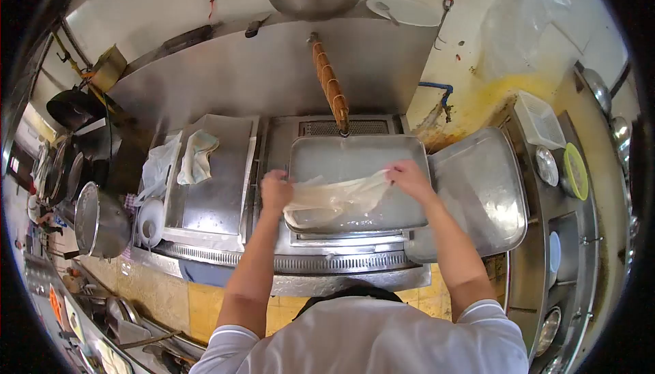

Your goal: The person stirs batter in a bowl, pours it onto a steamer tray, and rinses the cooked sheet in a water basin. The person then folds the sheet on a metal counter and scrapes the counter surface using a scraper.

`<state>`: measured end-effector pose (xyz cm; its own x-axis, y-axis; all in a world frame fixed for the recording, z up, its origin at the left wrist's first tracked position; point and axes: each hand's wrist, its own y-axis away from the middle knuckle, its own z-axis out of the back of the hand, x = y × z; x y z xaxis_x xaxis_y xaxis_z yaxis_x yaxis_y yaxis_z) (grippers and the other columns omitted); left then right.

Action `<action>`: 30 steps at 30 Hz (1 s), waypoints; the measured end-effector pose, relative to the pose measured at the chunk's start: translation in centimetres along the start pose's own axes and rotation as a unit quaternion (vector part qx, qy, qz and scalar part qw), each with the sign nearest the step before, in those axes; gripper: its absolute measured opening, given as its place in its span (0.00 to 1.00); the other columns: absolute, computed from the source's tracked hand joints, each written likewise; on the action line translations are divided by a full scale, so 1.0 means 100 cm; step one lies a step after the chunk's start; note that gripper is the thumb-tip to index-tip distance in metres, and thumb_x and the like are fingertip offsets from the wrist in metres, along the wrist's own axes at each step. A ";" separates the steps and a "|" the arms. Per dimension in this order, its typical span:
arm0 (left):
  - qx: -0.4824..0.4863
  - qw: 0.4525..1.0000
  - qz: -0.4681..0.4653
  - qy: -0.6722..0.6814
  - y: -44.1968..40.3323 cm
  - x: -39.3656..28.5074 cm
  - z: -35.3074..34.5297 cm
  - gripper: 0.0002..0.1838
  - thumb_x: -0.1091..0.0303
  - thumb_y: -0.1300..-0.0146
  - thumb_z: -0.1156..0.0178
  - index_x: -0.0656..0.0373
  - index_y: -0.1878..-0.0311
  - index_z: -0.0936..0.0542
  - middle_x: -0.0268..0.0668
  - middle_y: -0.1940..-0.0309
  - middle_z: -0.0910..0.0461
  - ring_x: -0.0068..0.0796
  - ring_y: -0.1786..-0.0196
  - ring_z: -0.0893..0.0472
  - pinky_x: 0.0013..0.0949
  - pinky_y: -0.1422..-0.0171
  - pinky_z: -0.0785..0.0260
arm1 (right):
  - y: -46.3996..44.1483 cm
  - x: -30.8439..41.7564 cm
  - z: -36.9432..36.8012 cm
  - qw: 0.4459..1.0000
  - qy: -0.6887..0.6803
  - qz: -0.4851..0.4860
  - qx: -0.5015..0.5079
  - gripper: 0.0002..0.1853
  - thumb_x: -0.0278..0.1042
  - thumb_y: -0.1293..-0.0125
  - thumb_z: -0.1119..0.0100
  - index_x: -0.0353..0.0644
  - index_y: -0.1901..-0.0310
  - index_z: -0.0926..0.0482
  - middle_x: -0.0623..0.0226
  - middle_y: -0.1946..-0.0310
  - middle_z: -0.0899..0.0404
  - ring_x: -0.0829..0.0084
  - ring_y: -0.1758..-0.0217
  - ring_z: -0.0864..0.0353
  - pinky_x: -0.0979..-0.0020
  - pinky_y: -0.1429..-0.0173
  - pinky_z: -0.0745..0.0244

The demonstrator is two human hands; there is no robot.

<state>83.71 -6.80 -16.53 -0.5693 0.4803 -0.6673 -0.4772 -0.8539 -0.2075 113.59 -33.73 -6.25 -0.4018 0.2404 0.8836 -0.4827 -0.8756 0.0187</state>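
A thin, cream-coloured wet cloth (334, 198) is stretched between my hands over a shallow rectangular metal tray (361, 156) holding cloudy water. My left hand (276, 191) is closed on the cloth's left end, near the tray's left rim. At the other end, my right hand (409, 179) pinches a corner above the tray's right side. The cloth sags in loose folds between them, low over the water. Beyond the tray, a brown wrapped pipe (329, 81) reaches toward its back edge.
Left of the tray is a steel counter panel (222, 200) bearing a folded cloth (198, 157). A large metal tray (481, 193) leans at right, beside shelves with a white basket (539, 122) and a green-rimmed bowl (575, 171). A big pot (102, 224) stands far left.
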 end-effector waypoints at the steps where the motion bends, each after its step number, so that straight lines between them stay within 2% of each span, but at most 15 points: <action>1: -0.010 0.996 -0.073 0.043 0.003 -0.024 -0.011 0.21 0.61 0.40 0.24 0.67 0.52 0.16 0.52 0.56 0.13 0.49 0.48 0.15 0.43 0.41 0.23 | -0.004 0.026 -0.008 0.999 -0.023 -0.016 0.015 0.09 0.31 0.33 0.38 0.33 0.63 0.13 0.65 0.71 0.15 0.75 0.66 0.18 0.69 0.59 0.24; 2: -0.020 0.985 -0.146 0.085 0.008 -0.061 -0.020 0.22 0.61 0.43 0.23 0.67 0.51 0.16 0.51 0.56 0.14 0.52 0.47 0.16 0.44 0.40 0.24 | -0.009 0.046 -0.016 0.998 -0.046 -0.033 0.030 0.10 0.32 0.32 0.36 0.34 0.64 0.13 0.68 0.71 0.15 0.77 0.66 0.19 0.70 0.59 0.24; 4: 0.105 0.960 -0.178 0.189 0.015 -0.131 -0.019 0.22 0.63 0.41 0.25 0.67 0.48 0.18 0.53 0.59 0.14 0.56 0.50 0.15 0.45 0.44 0.23 | -0.021 0.072 -0.027 0.997 -0.021 -0.011 0.070 0.10 0.33 0.32 0.35 0.34 0.60 0.12 0.68 0.69 0.14 0.77 0.64 0.17 0.70 0.57 0.22; 5: 0.141 0.959 -0.158 0.188 0.012 -0.152 -0.015 0.20 0.62 0.38 0.26 0.66 0.49 0.17 0.52 0.59 0.14 0.53 0.52 0.14 0.44 0.46 0.22 | -0.025 0.079 -0.031 0.996 -0.008 0.001 0.090 0.10 0.34 0.32 0.35 0.35 0.58 0.12 0.68 0.68 0.13 0.77 0.63 0.17 0.69 0.56 0.22; 7: 0.208 0.953 -0.119 0.185 0.005 -0.182 -0.003 0.17 0.61 0.33 0.29 0.65 0.50 0.17 0.49 0.60 0.13 0.47 0.56 0.12 0.42 0.50 0.21 | -0.036 0.071 -0.045 0.987 -0.146 0.053 0.034 0.10 0.31 0.31 0.37 0.36 0.54 0.14 0.70 0.68 0.15 0.77 0.64 0.18 0.70 0.58 0.23; 11: 0.076 0.969 -0.183 0.150 0.005 -0.211 0.034 0.10 0.67 0.34 0.32 0.62 0.53 0.15 0.50 0.62 0.14 0.49 0.56 0.12 0.43 0.50 0.21 | -0.036 0.086 -0.065 0.911 -0.412 0.021 -0.017 0.11 0.24 0.31 0.43 0.39 0.50 0.17 0.74 0.68 0.18 0.79 0.66 0.20 0.72 0.62 0.26; 13: -0.006 0.950 -0.283 0.134 0.004 -0.226 0.046 0.08 0.70 0.36 0.32 0.61 0.55 0.14 0.50 0.62 0.14 0.50 0.57 0.12 0.43 0.50 0.20 | -0.022 0.104 -0.066 0.936 -0.350 0.016 0.018 0.10 0.23 0.31 0.44 0.37 0.53 0.15 0.72 0.65 0.16 0.79 0.61 0.20 0.71 0.56 0.26; 17: -0.037 0.946 -0.282 0.153 0.017 -0.275 0.101 0.10 0.77 0.41 0.34 0.61 0.55 0.13 0.49 0.61 0.12 0.49 0.57 0.12 0.41 0.51 0.19 | -0.010 0.112 -0.080 0.958 -0.282 0.046 0.030 0.09 0.24 0.33 0.45 0.35 0.58 0.15 0.68 0.64 0.15 0.80 0.59 0.22 0.72 0.55 0.27; 20: -0.071 0.933 -0.307 0.172 0.021 -0.290 0.134 0.11 0.80 0.43 0.35 0.61 0.56 0.13 0.46 0.60 0.11 0.43 0.58 0.11 0.40 0.52 0.18 | 0.005 0.116 -0.061 0.991 -0.126 0.036 0.013 0.10 0.26 0.35 0.46 0.33 0.58 0.16 0.63 0.66 0.16 0.79 0.60 0.22 0.70 0.57 0.27; 22: -0.147 0.913 -0.345 0.159 0.015 -0.284 0.154 0.09 0.79 0.40 0.35 0.62 0.56 0.13 0.45 0.62 0.11 0.39 0.61 0.10 0.37 0.54 0.19 | -0.005 0.044 -0.064 0.994 -0.112 0.015 -0.003 0.12 0.28 0.36 0.45 0.32 0.57 0.16 0.53 0.66 0.14 0.69 0.59 0.16 0.63 0.54 0.23; 25: -0.197 0.935 -0.197 0.221 0.005 -0.259 0.164 0.06 0.72 0.32 0.35 0.63 0.57 0.13 0.44 0.64 0.11 0.31 0.64 0.13 0.32 0.56 0.22 | 0.003 -0.063 -0.041 0.990 0.098 -0.071 -0.074 0.15 0.31 0.37 0.43 0.34 0.52 0.14 0.44 0.57 0.14 0.49 0.49 0.14 0.55 0.43 0.22; 26: -0.154 0.948 -0.144 0.239 -0.002 -0.244 0.157 0.07 0.70 0.30 0.36 0.63 0.57 0.13 0.44 0.65 0.11 0.30 0.65 0.14 0.31 0.57 0.23 | -0.001 -0.105 -0.038 0.982 0.148 -0.081 -0.089 0.16 0.32 0.37 0.42 0.35 0.51 0.14 0.42 0.54 0.14 0.45 0.45 0.15 0.54 0.39 0.22; 28: -0.061 0.961 -0.034 0.269 -0.018 -0.198 0.116 0.11 0.65 0.26 0.37 0.64 0.57 0.14 0.43 0.66 0.12 0.27 0.65 0.17 0.31 0.57 0.26 | 0.006 -0.094 -0.019 0.962 0.261 -0.084 0.013 0.17 0.33 0.37 0.41 0.36 0.49 0.14 0.42 0.51 0.15 0.46 0.42 0.16 0.55 0.38 0.22; 29: -0.023 0.970 -0.032 0.238 -0.025 -0.177 0.086 0.12 0.64 0.26 0.37 0.65 0.57 0.14 0.44 0.65 0.11 0.29 0.64 0.16 0.33 0.57 0.25 | 0.005 -0.088 -0.009 0.943 0.316 -0.084 0.060 0.17 0.33 0.37 0.40 0.36 0.49 0.14 0.42 0.49 0.15 0.47 0.41 0.16 0.55 0.37 0.23; 30: 0.015 0.978 -0.030 0.208 -0.026 -0.163 0.059 0.13 0.62 0.26 0.37 0.65 0.56 0.14 0.44 0.65 0.11 0.30 0.63 0.15 0.36 0.57 0.24 | -0.002 -0.082 -0.016 0.966 0.257 -0.032 -0.001 0.17 0.30 0.38 0.40 0.35 0.48 0.14 0.47 0.51 0.14 0.53 0.43 0.15 0.59 0.39 0.22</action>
<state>90.33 -11.20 -0.90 -0.2210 0.4013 -0.8889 -0.5249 -0.8171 -0.2383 115.72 -34.88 -14.27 -0.7039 0.4706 0.5320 -0.5203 -0.8515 0.0649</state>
